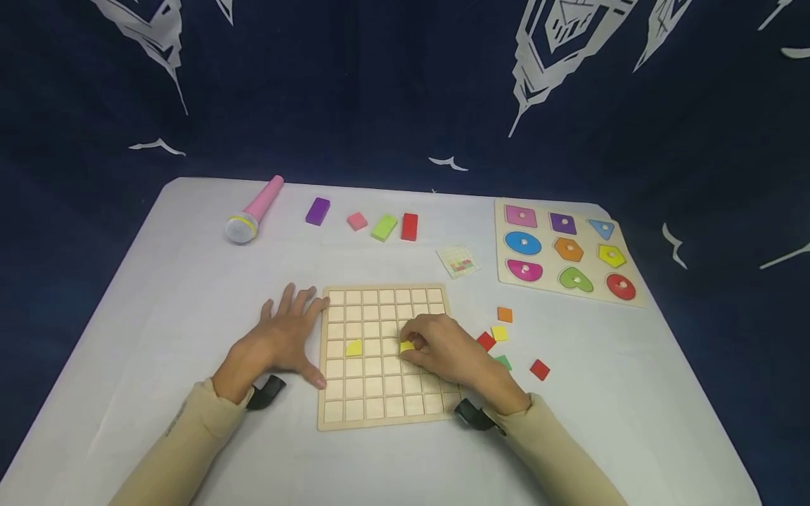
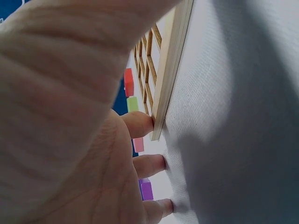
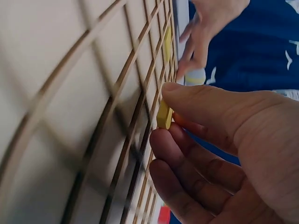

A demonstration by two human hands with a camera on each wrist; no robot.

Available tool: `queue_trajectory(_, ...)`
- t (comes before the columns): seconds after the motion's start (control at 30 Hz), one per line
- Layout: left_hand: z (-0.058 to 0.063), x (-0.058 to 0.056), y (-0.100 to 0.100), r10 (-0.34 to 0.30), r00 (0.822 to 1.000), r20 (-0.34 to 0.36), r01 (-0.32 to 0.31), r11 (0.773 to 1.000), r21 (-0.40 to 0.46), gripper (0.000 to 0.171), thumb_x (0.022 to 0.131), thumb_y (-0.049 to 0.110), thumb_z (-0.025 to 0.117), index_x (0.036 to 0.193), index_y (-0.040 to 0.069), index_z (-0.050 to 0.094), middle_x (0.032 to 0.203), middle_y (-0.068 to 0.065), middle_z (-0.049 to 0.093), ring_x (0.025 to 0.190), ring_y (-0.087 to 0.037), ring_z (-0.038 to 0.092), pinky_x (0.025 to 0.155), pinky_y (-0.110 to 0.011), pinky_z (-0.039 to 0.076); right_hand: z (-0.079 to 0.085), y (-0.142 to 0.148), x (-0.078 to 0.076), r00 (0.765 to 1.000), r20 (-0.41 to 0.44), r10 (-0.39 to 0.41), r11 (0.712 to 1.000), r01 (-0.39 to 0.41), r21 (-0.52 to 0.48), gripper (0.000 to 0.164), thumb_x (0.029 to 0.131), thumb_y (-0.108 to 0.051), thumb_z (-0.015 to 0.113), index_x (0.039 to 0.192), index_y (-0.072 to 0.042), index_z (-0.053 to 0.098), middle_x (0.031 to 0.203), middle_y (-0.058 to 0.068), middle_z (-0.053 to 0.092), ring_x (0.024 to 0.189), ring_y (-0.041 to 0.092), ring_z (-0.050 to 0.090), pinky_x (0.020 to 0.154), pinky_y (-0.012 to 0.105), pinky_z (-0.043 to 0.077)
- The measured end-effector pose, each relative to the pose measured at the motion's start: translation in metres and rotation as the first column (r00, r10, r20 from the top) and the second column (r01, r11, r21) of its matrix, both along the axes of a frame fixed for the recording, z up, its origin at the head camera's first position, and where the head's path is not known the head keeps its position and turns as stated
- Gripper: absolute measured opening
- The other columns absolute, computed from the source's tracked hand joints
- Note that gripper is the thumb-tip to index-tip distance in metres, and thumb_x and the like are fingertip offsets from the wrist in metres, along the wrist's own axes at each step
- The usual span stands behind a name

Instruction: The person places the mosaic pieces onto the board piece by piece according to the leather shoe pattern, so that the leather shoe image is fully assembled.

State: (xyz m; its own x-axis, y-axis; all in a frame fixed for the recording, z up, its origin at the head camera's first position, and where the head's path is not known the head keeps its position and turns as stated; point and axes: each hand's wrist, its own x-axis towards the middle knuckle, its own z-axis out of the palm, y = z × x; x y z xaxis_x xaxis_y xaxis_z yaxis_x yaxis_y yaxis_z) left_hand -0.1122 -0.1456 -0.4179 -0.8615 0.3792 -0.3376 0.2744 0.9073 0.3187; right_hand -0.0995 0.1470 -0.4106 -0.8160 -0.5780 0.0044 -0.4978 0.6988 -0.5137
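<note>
A wooden grid board (image 1: 373, 387) lies flat on the white table. My right hand (image 1: 443, 349) pinches a small yellow tile (image 3: 164, 115) between thumb and fingers, close over the middle of the grid. Another yellow tile (image 1: 354, 347), with one rounded corner, sits in a cell left of it. Spread along the board's left edge, my left hand (image 1: 283, 340) touches the frame with thumb and index finger. In the left wrist view its other fingertips (image 2: 163, 205) rest on the tabletop beside the corner.
Right of the board lie loose tiles: orange (image 1: 504, 314), yellow (image 1: 499, 333), red (image 1: 540, 370) and green. Behind stand a pattern card (image 1: 458, 261), several coloured blocks (image 1: 384, 228) and a pink toy microphone (image 1: 253, 211). A shape puzzle board (image 1: 544, 282) occupies the back right.
</note>
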Motion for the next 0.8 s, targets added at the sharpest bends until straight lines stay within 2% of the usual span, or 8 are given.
queue_trajectory(0.3, 0.002, 0.0, -0.001, 0.001, 1.0, -0.002, -0.001, 1.0, -0.003, 0.14, 0.044, 0.062, 0.094, 0.154, 0.005, 0.027, 0.162, -0.029, 0.016, 0.149, -0.057, 0.005, 0.11, -0.078, 0.014, -0.001, -0.025, -0.005, 0.999, 0.037, 0.037, 0.999, -0.037, 0.015, 0.02, 0.085, -0.015, 0.079, 0.102, -0.01, 0.073, 0.089, -0.003, 0.069, 0.08, 0.01, 0.06, 0.075, 0.024, 0.052)
queue_trajectory(0.8, 0.002, 0.001, 0.0, 0.005, 1.0, 0.005, -0.005, 1.0, 0.0, 0.141, 0.044, 0.063, 0.093, 0.155, 0.005, 0.027, 0.163, -0.028, 0.016, 0.149, -0.056, 0.004, 0.111, -0.078, 0.013, -0.005, -0.026, -0.011, 0.996, 0.01, 0.083, 0.995, -0.084, 0.045, 0.019, 0.085, -0.013, 0.079, 0.103, -0.012, 0.072, 0.095, -0.003, 0.069, 0.084, 0.011, 0.061, 0.078, 0.025, 0.052)
